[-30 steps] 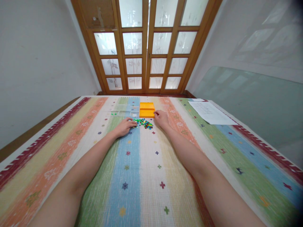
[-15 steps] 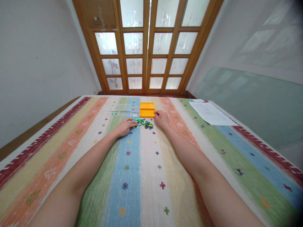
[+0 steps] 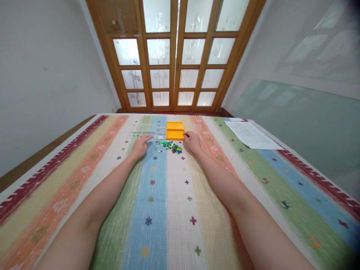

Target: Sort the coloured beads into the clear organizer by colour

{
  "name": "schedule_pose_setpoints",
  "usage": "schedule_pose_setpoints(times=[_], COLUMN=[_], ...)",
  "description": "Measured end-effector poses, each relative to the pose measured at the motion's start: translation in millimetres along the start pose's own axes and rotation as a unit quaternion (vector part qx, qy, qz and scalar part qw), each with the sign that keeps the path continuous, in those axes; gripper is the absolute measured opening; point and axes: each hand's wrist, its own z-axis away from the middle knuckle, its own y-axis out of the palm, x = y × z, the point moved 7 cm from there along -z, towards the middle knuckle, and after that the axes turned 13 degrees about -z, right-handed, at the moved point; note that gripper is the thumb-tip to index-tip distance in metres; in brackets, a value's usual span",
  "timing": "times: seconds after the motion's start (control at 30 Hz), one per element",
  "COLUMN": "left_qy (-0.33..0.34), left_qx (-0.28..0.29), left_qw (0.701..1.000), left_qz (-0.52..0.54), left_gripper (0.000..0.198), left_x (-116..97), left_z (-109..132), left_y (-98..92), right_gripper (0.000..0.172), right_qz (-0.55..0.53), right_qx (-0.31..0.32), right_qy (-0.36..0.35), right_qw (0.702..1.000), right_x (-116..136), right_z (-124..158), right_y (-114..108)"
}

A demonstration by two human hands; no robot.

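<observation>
On the counter [image 3: 174, 210], a pile of small multicoloured bricks [image 3: 172, 146] lies before the 2-section yellow box [image 3: 175, 131]. The right hand [image 3: 192, 140], fingers curled, is at its right edge; the left hand [image 3: 141, 145], fingers extended, meets a clear tray [image 3: 148, 129]. Whether either grips anything, I cannot tell.

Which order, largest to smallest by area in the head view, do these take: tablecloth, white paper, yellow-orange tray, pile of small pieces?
1. Tablecloth
2. White paper
3. Yellow-orange tray
4. Pile of small pieces (wider, but covering less)
</observation>
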Motion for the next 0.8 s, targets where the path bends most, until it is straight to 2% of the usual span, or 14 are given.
schedule_pose_setpoints(times=[0.13, 0.27, 0.33, 0.47, 0.8], left_qy=[-0.136, -0.298, -0.343, -0.37, -0.394], left_qx=[-0.07, -0.11, -0.124, -0.14, -0.121], left_qw=[0.983, 0.92, 0.889, 0.861, 0.842], left_qz=[0.102, 0.229, 0.275, 0.319, 0.348], left_gripper=[0.064, 0.063, 0.062, 0.061, 0.071], left_x=[44, 81, 92, 103, 117], left_z=[2, 10, 13, 15, 15], left_y=[-9.5, -13.6, -16.0, -21.1, -16.0], right_gripper=[0.024, 0.024, 0.024, 0.024, 0.023], right_qz=[-0.002, 0.0, 0.002, 0.002, 0.001], right_qx=[-0.001, 0.0, -0.001, 0.001, -0.002], right_qy=[-0.002, 0.001, 0.004, 0.007, 0.008], right_qw=[1.0, 1.0, 1.0, 1.0, 1.0], right_x=[0, 1, 1, 0, 0], right_z=[0, 0, 0, -1, 1], right_y=[0, 0, 0, 0, 0])
